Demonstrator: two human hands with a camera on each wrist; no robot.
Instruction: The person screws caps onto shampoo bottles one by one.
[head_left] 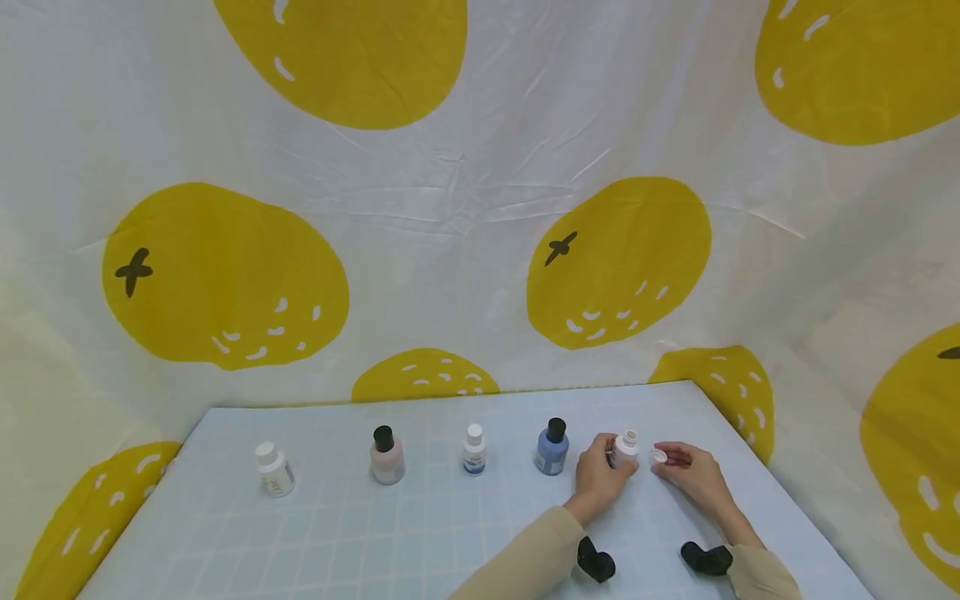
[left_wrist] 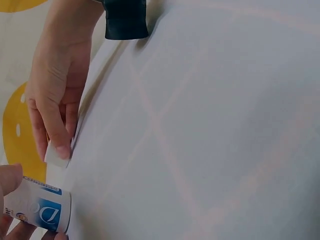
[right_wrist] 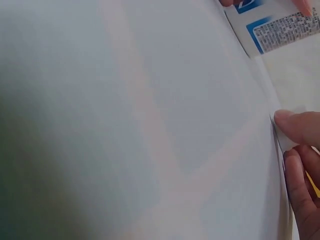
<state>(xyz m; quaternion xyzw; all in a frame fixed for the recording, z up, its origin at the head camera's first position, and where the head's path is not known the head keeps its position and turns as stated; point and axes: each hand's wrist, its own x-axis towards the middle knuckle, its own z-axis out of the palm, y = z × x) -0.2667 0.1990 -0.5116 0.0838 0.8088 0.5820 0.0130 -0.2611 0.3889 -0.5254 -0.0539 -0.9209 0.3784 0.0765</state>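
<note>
My left hand [head_left: 597,479] grips a small white pill bottle [head_left: 626,450] near the right side of the table. The bottle stands upright with its mouth uncovered, and its label [left_wrist: 48,212] shows blue and white in the left wrist view. Just to the right, my right hand [head_left: 699,477] pinches a white bottle cap [head_left: 658,456] between thumb and fingers. A short gap separates cap and bottle. In the left wrist view the cap [left_wrist: 56,156] is low, close to the tabletop. The right wrist view catches the thumb [right_wrist: 297,126] and fingers at its right edge.
Left of my hands a row of bottles stands on the pale checked table [head_left: 337,542]: a blue one [head_left: 552,454] with black cap, a small white one [head_left: 474,454], a pink one [head_left: 387,462] and another white one [head_left: 277,475]. A lemon-print cloth [head_left: 450,292] hangs behind.
</note>
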